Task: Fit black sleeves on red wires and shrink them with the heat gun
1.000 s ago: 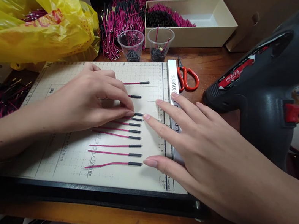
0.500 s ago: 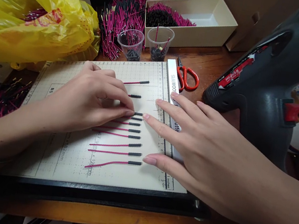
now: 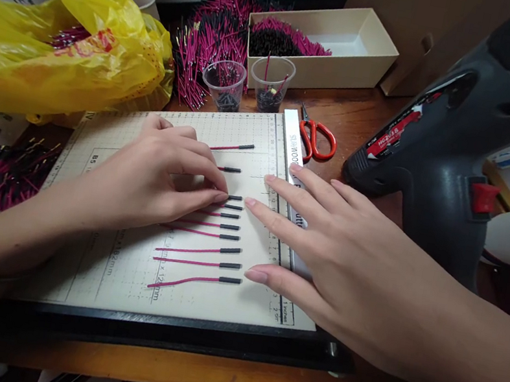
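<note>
My left hand (image 3: 165, 178) rests over the cutting board (image 3: 103, 296), thumb and index finger pinched on a pink wire whose black sleeve (image 3: 235, 198) sticks out past the fingertips. Most of that wire is hidden under the hand. My right hand (image 3: 325, 243) lies open with fingers spread, palm down across the board's right edge. Its index fingertip is close to the sleeve's right end; touching or apart, I cannot tell. Several more pink wires, such as the nearest wire (image 3: 185, 279), lie in a column with black sleeves to the right.
Red-handled scissors (image 3: 318, 139) lie beyond the board. Two clear cups (image 3: 223, 90), a cardboard tray (image 3: 325, 72) and a heap of wires (image 3: 206, 44) stand behind. A yellow bag (image 3: 122, 75) is at left, a dark heat gun (image 3: 438, 157) at right.
The whole view has shifted slightly. Both hands keep nearly the same pose, the left still pinching the wire, and the laid-out wires stay in place.
</note>
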{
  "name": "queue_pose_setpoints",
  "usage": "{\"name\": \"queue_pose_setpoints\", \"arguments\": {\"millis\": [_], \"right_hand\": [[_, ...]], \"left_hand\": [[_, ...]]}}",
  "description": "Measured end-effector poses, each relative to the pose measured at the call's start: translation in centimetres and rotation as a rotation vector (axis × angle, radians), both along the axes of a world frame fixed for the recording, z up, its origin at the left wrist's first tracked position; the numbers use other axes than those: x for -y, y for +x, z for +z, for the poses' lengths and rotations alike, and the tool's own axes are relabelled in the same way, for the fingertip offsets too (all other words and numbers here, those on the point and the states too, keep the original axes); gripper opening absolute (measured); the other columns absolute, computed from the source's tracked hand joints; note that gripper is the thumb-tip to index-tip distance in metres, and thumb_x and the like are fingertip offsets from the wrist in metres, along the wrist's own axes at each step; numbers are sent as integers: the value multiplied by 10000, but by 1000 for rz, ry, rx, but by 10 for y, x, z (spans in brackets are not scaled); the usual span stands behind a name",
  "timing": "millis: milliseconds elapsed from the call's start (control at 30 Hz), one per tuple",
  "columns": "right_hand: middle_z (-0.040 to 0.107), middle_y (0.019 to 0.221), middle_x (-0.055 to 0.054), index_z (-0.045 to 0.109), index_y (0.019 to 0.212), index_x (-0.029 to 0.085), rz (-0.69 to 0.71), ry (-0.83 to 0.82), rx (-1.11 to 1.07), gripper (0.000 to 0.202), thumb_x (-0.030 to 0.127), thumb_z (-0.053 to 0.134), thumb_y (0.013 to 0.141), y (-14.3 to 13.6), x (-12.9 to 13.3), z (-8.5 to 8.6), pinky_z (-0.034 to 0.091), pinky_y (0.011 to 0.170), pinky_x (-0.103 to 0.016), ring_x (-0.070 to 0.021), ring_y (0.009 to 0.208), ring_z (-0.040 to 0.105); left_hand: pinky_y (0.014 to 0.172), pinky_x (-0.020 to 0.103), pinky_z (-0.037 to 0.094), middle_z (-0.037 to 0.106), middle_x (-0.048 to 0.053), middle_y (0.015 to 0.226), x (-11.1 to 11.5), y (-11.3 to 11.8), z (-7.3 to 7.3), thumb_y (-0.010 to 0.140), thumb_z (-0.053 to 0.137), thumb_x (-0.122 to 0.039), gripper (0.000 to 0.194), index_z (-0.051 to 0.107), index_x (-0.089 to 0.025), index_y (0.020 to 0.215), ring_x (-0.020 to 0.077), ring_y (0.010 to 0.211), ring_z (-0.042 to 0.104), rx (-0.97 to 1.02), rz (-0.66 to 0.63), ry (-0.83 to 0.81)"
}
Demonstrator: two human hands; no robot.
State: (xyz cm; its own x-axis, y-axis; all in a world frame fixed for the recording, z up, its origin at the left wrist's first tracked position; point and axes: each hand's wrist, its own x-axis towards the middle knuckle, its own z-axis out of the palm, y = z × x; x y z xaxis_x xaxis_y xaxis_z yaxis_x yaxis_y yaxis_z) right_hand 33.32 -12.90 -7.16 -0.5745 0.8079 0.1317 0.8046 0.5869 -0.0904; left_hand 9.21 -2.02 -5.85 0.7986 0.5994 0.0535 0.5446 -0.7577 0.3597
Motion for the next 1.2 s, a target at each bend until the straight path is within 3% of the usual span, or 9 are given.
{"name": "queue_pose_setpoints", "arguments": {"millis": [200, 300, 400, 500, 667, 1200], "right_hand": [[637, 1448, -199, 617, 1445, 133, 3, 25, -3, 633, 541, 295, 1085, 2, -11, 10, 552, 1041, -628, -407, 1375, 577], [622, 1461, -217, 564, 1492, 106, -2, -35, 69, 644, 527, 291, 1089, 1, -19, 20, 526, 1078, -628, -418, 1405, 548], [588, 1502, -214, 501, 1545, 113, -42, -112, 120, 673, 549, 273, 1086, -3, -22, 26, 510, 1102, -647, -431, 1455, 498], [593, 1498, -217, 505, 1542, 112, -61, -116, 114, 721, 610, 298, 1064, -6, -19, 24, 513, 1088, -684, -447, 1458, 492], [526, 1562, -215, 488, 1556, 115, -27, -92, 88, 688, 565, 276, 1081, -4, -19, 15, 501, 1125, -651, -431, 1504, 434], [413, 1641, -210, 468, 1571, 134, 9, -90, 143, 651, 530, 290, 1087, -2, -21, 9, 473, 1148, -641, -421, 1552, 360]], "left_hand": [[823, 412, 332, 770, -13, 820, 0, 3, 5, 958, 587, -443, 285, 758, -279, 799, 201, 793, 615, 71, 50, 101], [812, 416, 359, 777, 10, 887, -6, 4, 4, 949, 613, -486, 270, 748, -272, 857, 226, 849, 623, 131, 132, 164], [824, 433, 347, 792, 22, 941, -12, 4, -2, 954, 607, -494, 275, 763, -271, 915, 235, 878, 623, 112, 135, 177], [816, 439, 330, 799, 33, 944, -14, 3, -9, 965, 600, -457, 267, 777, -263, 917, 230, 852, 609, 89, 115, 163], [824, 432, 333, 789, 26, 887, -12, 3, -15, 971, 596, -440, 274, 781, -273, 858, 219, 823, 580, 117, 105, 149], [815, 430, 324, 791, 3, 847, -10, 3, -13, 955, 610, -442, 273, 786, -279, 824, 204, 789, 606, 105, 70, 133]]}}
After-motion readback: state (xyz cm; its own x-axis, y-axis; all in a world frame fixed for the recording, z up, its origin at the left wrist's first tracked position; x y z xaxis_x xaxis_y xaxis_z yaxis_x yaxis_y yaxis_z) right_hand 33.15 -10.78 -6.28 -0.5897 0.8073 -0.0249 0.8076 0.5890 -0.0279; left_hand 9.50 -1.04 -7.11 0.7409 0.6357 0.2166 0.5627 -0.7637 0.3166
